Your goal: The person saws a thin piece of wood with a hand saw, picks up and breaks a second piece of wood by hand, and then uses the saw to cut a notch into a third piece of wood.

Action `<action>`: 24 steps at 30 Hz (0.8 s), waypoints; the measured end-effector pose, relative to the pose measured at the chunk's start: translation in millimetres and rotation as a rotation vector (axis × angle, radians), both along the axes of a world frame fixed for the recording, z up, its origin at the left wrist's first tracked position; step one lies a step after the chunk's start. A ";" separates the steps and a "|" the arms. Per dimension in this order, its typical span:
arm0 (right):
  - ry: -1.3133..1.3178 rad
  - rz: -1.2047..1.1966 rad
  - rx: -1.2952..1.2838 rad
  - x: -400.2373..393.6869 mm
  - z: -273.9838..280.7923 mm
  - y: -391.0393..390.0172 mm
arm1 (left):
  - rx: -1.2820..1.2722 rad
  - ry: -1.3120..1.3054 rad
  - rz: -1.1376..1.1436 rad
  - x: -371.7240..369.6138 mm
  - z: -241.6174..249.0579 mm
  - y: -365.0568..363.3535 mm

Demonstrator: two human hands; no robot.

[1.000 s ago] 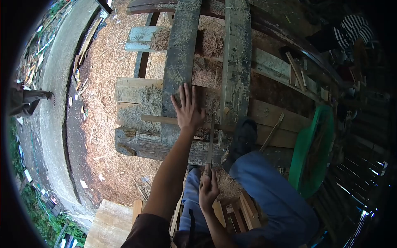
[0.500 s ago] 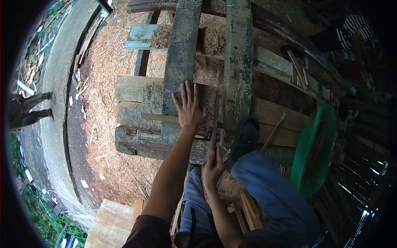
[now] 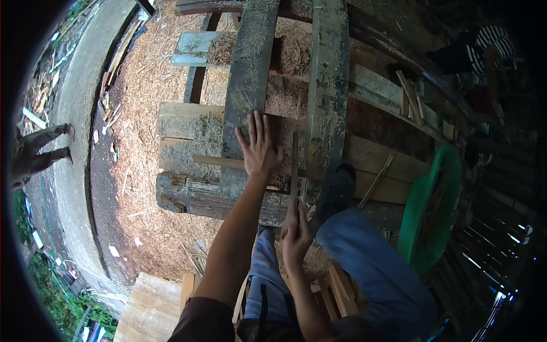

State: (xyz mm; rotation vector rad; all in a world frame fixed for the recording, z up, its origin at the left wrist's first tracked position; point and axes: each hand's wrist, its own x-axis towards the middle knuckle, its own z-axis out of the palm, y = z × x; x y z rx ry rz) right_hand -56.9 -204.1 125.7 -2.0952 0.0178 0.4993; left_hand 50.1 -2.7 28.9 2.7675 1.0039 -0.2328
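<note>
My left hand (image 3: 261,151) lies flat with fingers spread on a dark plank (image 3: 242,108), its heel over a thin wooden strip (image 3: 213,162). The strip runs crosswise under the hand to the right. My right hand (image 3: 297,233) is closed round the handle of a saw (image 3: 294,165), seen almost edge-on. Its narrow blade points away from me and crosses the strip just right of my left hand. Exactly where the teeth touch is too small to tell.
My shoed foot (image 3: 337,188) rests on the bench beside the saw. A second long plank (image 3: 327,85) lies parallel to the first. A green plastic piece (image 3: 430,211) stands at right. Wood shavings (image 3: 142,114) cover the ground. One person stands at left, another in stripes at upper right.
My right hand has drawn the saw slightly back toward me, its tip now lower and a little left. My left hand keeps its place on the strip.
</note>
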 end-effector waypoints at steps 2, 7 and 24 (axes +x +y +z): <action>0.073 -0.035 0.028 -23.9 17.5 -11.9 | 0.005 0.017 -0.006 -1.6 2.5 -0.5; 0.023 -0.027 0.044 27.8 -33.9 15.0 | -0.006 -0.019 0.001 -1.8 0.9 -0.8; 0.063 -0.054 0.031 -31.9 24.4 -4.2 | -0.009 -0.003 -0.005 -1.7 3.0 -1.1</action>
